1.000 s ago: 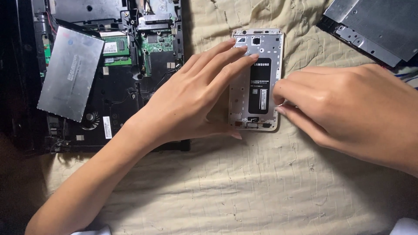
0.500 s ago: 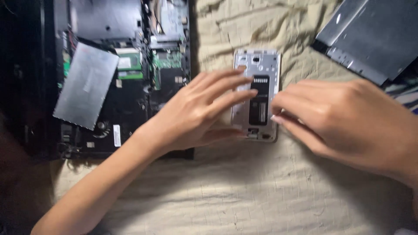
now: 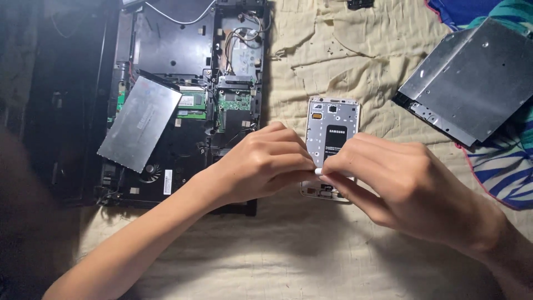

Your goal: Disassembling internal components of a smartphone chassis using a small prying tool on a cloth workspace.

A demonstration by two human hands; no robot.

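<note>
Left hand (image 3: 261,166): enters from the lower left on a bare forearm that runs diagonally up to the wrist; back of hand faces up, knuckles raised, fingers (image 3: 294,145) curled inward with tips drawn together at the right. Right hand (image 3: 400,180): enters from the lower right, wrist bent, back of hand up, fingers bent and bunched toward the left. Fingertips of both hands meet, touching or nearly so, between the two hands.
</note>
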